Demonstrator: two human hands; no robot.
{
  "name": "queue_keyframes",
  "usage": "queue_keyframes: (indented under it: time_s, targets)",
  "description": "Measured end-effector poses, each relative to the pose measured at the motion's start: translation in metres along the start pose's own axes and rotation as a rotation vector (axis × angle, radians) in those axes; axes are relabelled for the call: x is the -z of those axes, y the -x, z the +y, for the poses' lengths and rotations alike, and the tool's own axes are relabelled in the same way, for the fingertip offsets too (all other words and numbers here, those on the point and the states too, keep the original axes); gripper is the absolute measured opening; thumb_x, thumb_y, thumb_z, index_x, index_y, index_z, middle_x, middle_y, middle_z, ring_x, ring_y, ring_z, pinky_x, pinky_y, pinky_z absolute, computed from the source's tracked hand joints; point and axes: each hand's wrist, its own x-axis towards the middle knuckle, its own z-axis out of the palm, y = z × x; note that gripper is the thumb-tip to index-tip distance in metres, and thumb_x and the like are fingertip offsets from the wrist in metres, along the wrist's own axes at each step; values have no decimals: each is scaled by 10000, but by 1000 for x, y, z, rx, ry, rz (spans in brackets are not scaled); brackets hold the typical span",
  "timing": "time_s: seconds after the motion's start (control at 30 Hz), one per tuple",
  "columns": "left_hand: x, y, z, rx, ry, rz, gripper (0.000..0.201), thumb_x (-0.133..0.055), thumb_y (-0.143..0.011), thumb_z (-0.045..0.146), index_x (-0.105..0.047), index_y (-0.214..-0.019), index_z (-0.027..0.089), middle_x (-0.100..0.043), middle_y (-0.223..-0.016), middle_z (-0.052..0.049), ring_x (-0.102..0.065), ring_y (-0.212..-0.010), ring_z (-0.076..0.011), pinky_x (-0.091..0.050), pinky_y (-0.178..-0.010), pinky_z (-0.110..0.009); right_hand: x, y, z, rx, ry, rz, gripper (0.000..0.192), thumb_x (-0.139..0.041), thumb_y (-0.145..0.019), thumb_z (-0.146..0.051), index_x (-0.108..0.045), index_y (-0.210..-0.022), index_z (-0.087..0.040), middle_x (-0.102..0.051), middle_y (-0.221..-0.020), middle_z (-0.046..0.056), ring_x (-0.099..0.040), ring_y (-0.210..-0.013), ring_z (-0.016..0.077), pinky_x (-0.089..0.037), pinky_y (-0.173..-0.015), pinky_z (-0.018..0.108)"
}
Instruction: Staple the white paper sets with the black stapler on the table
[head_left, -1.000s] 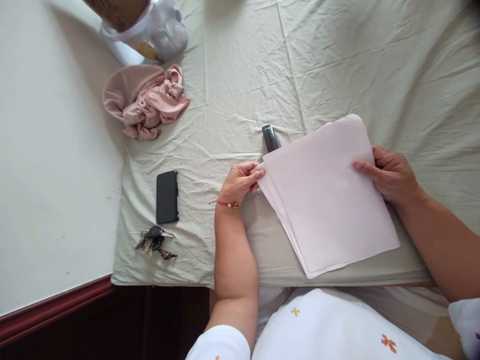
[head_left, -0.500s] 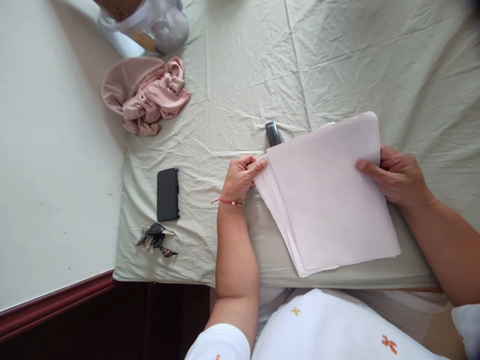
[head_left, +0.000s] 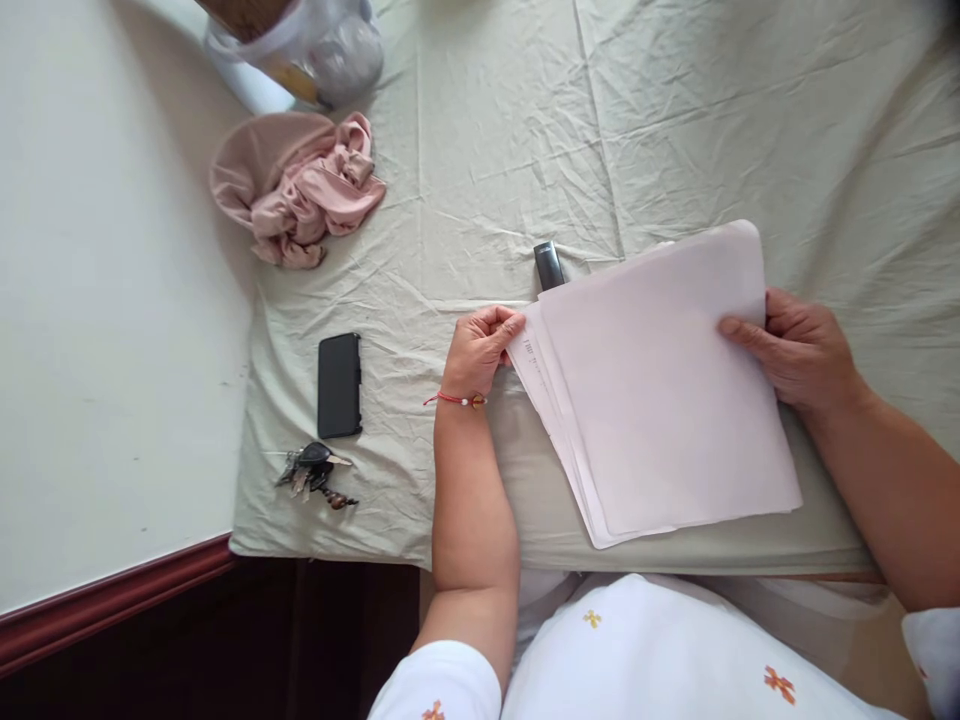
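Note:
A loose stack of white paper sheets (head_left: 667,390) is held over the front of the table, its left edges fanned out. My left hand (head_left: 480,345) pinches the stack's upper left corner between thumb and fingers; a little print shows on a sheet beside it. On the right edge, my right hand (head_left: 806,350) grips the stack, thumb on top and fingers underneath. The top sheet's visible face looks blank. Behind the upper left edge of the paper, a small black object (head_left: 548,265) sticks out, its lower part hidden.
A black phone (head_left: 339,385) and a bunch of keys (head_left: 315,470) lie to the left on the cloth-covered table (head_left: 480,180). Farther back are a crumpled pink cloth (head_left: 300,185) and a translucent container (head_left: 300,45). A white wall (head_left: 112,300) borders the left side.
My left hand's thumb has slid slightly left toward the corner, uncovering more print on a sheet. My right hand keeps its grip. The whole view has shifted slightly.

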Motion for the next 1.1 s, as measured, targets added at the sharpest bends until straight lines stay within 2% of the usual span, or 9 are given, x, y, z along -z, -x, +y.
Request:
queue_keyframes:
  time_s: [0.13, 0.33, 0.57, 0.87, 1.1]
  targets:
    - [1, -1, -3, -18, 7, 24, 536, -941, -592, 632, -655, -642, 181, -502, -519, 51, -373, -436, -55, -246, -374, -209, 0, 0, 0, -7, -2, 12, 352, -925, -739, -481, -800, -967, -243, -753, -853, 3, -669, -682, 140, -582, -548, 226]
    - [-2, -1, -1, -57, 62, 75, 581, -988, -540, 571, -568, -588, 171, -504, -559, 52, -416, -499, -52, -303, -460, -203, 0, 0, 0, 0, 13, -10, 355, -919, -746, -490, -801, -967, -238, -750, -863, 5, -666, -690, 134, -579, -549, 217]
    - [-4, -2, -2, -38, 72, 73, 656, -952, -562, 644, -490, -557, 179, -402, -519, 65, -326, -481, -46, -215, -444, -217, 1, 0, -1, -14, 53, -18, 367, -914, -746, -505, -798, -968, -237, -737, -840, 4, -663, -675, 141, -566, -522, 223]
    - [-3, -2, -5, -48, 55, 72, 612, -863, -673, 700, -552, -588, 180, -460, -537, 42, -428, -520, -82, -290, -465, -232, 1, 1, -3, -27, 55, -25, 372, -908, -754, -504, -801, -993, -240, -744, -849, 4, -659, -663, 139, -565, -512, 222]
    - [-5, -3, -2, -62, 84, 149, 604, -852, -686, 705, -566, -582, 184, -448, -506, 56, -387, -461, -65, -261, -437, -232, 0, 1, -2, -27, 44, -14, 357, -905, -758, -496, -802, -1006, -261, -772, -898, 0, -687, -694, 149, -592, -556, 235]
